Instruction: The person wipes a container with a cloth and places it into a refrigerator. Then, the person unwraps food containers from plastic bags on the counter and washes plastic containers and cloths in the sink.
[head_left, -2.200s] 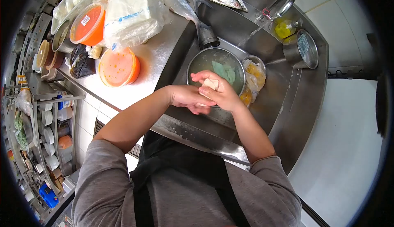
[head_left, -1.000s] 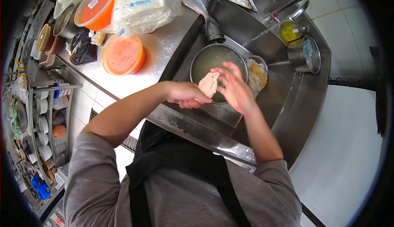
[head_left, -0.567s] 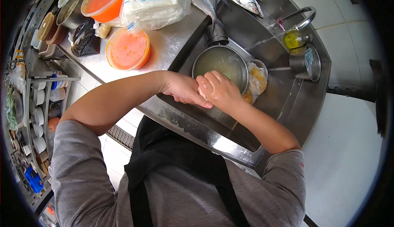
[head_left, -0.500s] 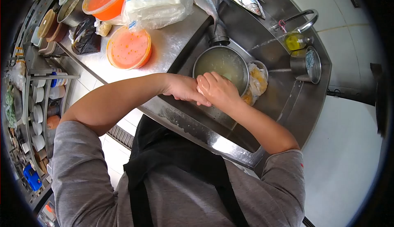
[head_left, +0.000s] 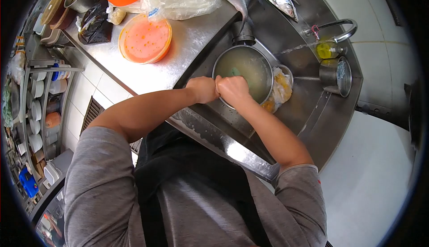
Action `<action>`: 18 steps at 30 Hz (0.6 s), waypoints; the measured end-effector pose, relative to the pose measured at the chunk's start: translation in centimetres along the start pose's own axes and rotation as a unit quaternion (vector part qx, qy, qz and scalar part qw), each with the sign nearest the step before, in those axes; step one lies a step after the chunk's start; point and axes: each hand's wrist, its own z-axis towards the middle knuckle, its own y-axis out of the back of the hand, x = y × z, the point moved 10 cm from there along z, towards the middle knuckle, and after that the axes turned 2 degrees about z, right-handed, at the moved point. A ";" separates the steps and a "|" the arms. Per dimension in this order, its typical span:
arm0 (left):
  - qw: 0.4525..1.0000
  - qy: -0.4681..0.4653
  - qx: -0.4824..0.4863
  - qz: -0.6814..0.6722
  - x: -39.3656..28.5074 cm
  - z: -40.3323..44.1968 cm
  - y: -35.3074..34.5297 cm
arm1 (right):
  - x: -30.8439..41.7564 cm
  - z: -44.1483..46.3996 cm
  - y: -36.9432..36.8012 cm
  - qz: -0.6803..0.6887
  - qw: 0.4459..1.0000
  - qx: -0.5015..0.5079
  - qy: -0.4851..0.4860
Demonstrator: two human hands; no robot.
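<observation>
And here on the right a pale tiled wall (head_left: pixel 373 16) runs beyond a broad white surface (head_left: pixel 368 171), while over on the left metal shelves (head_left: pixel 67 69) stand beside a white floor (head_left: pixel 79 90) with its dark grate (head_left: pixel 92 113), and bright light gleams off the counter (head_left: pixel 147 75)!

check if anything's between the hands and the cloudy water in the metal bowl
Nothing visible but the metal bowl's rim: in view, the right hand overlaps it and the left hand is mostly outside. The cloudy water lies open beyond; the plastic bag is beside the bowl, not between.
</observation>
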 end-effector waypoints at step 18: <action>0.996 -0.070 -0.028 0.037 -0.1 -3.2 -0.2 | 2.7 -4.0 2.5 0.049 0.985 0.068 -0.147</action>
